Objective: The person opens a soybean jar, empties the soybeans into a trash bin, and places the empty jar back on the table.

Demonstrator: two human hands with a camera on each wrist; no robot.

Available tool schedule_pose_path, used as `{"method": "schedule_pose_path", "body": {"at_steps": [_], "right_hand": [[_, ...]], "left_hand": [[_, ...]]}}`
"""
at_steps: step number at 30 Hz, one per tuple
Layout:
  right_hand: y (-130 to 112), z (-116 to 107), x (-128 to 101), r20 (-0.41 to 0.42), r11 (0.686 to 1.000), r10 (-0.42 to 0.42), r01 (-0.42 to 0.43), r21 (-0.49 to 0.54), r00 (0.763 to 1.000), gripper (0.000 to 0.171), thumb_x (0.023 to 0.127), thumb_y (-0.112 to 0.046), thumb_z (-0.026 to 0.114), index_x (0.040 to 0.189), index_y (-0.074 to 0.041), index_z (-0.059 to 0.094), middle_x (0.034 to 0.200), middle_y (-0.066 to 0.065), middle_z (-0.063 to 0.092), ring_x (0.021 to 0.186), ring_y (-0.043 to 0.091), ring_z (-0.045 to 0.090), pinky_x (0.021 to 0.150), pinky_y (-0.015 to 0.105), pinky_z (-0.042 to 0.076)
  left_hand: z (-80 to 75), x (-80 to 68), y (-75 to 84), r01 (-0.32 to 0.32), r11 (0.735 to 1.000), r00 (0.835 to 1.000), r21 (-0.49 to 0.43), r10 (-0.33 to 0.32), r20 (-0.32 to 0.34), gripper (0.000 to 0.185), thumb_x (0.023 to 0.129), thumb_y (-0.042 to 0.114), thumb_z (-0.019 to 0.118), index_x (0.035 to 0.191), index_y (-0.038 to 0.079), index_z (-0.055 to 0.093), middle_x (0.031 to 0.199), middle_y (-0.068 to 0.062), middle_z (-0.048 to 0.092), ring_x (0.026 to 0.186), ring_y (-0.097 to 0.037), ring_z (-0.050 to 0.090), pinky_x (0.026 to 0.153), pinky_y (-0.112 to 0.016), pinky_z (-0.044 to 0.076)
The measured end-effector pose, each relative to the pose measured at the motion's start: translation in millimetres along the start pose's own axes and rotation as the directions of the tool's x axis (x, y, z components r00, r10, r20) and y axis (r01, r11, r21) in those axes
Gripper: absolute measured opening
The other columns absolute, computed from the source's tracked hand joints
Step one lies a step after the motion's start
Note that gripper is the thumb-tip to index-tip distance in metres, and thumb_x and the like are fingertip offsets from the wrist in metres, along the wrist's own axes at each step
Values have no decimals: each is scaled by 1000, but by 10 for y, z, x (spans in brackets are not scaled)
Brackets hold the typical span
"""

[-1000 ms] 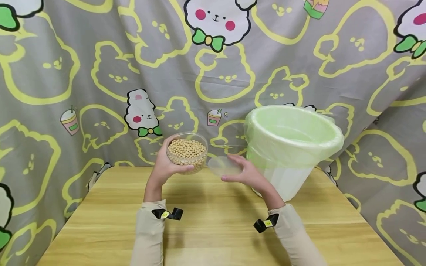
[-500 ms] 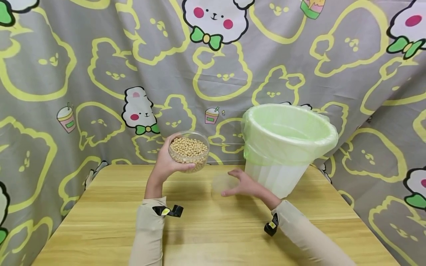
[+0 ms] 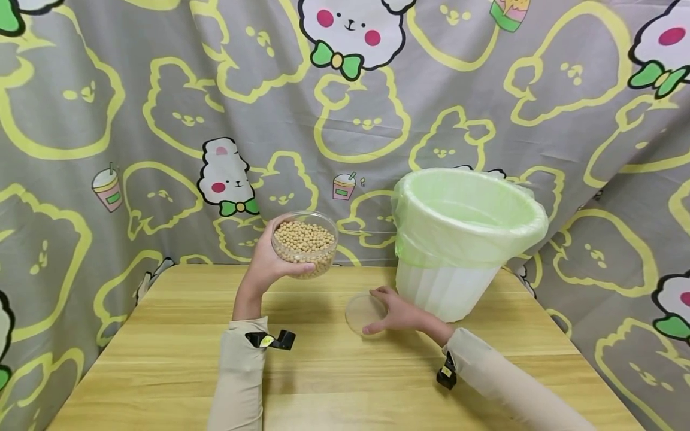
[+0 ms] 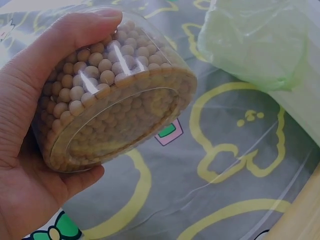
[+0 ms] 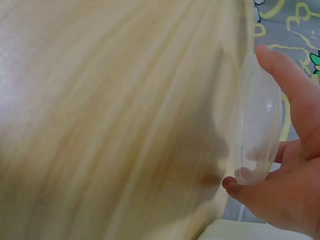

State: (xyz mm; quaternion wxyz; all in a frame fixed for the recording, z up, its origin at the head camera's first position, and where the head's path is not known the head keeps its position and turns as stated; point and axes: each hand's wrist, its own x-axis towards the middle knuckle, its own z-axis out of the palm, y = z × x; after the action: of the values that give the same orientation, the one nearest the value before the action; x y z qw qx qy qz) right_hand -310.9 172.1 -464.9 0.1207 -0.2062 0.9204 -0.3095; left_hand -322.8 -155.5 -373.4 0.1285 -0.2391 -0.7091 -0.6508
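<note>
Lowered since a second ago, the right hand (image 3: 398,313) now pinches the clear lid (image 3: 364,312) flat against the tabletop (image 3: 334,383). Left hand (image 3: 268,261) grips the soybean jar (image 3: 304,243) aloft, fingers curled around it.

The left hand (image 3: 268,263) is raised at centre frame, forearm upright, fingers and thumb curled in a wide grip around what it holds. The right hand (image 3: 398,311) sits lower, right of centre, forearm angled in from the lower right, fingertips (image 5: 235,181) pinching lightly; in the blurred wrist view the grip seems loose.
</note>
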Motion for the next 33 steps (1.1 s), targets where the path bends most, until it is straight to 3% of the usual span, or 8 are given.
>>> {"method": "schedule_pose_path", "body": {"at_steps": [10,19,23,26,28,30,32,33], "right_hand": [[18,71,-41,95,984,-57,72,-162,994,116,79,-47,86,159,6,21,159,30,25,148,44,28,119,56,34],[55,95,-70,126,984,-21,43,-175,992,119,81,-56,80,163,-2,13,166,31,9,155,45,13,123,59,25],[-5,38,-107,104,985,-64,79,-150,993,114,84,-53,80,162,0,15,166,32,10,153,48,15,121,63,28],[-191,-68,-153,25,980,-157,159,-119,987,95,92,-45,74,160,0,25,164,30,20,151,48,26,118,63,32],[-390,-189,-215,-59,970,-225,217,-109,973,79,98,-40,67,158,-3,33,162,26,30,149,44,33,118,61,34],[-616,-354,-322,-168,951,-299,280,-130,939,65,102,-35,62,156,-6,39,160,20,39,146,39,40,117,58,37],[-827,-543,-468,-302,923,-382,341,-181,874,56,103,-27,61,153,-9,44,157,15,46,143,36,46,116,55,40],[-913,-645,-544,-372,901,-431,371,-224,822,54,102,-23,62,152,-10,47,154,14,50,141,34,49,115,52,42]], "left_hand": [[-29,-4,9,6,1000,1000,7,-6,-3,109,61,-6,93,153,15,38,145,-12,47,125,-23,51,100,-22,50],[-19,-21,7,17,1000,1000,19,-17,-5,109,60,-5,93,153,14,37,145,-12,47,125,-24,52,100,-22,50],[-19,-30,-12,18,1000,1000,13,-18,-4,109,60,-4,93,152,14,37,145,-12,46,124,-25,52,100,-23,51],[-40,-39,-32,17,1000,1000,22,-17,-13,108,60,-4,93,152,15,38,143,-13,47,123,-25,52,99,-22,51],[-63,-44,-42,16,999,1000,34,-15,-21,108,61,-4,93,151,14,38,143,-13,47,123,-25,52,99,-22,51],[-79,-43,-40,14,999,1000,38,-13,-24,108,60,-4,94,151,15,38,142,-13,47,123,-25,52,98,-22,51],[-86,-38,-38,16,999,1000,35,-16,-18,108,61,-4,93,152,15,38,142,-13,47,123,-26,53,98,-23,52],[-87,-35,-36,16,999,1000,35,-16,-14,108,61,-3,94,152,14,37,143,-14,47,123,-26,53,98,-23,52]]}}
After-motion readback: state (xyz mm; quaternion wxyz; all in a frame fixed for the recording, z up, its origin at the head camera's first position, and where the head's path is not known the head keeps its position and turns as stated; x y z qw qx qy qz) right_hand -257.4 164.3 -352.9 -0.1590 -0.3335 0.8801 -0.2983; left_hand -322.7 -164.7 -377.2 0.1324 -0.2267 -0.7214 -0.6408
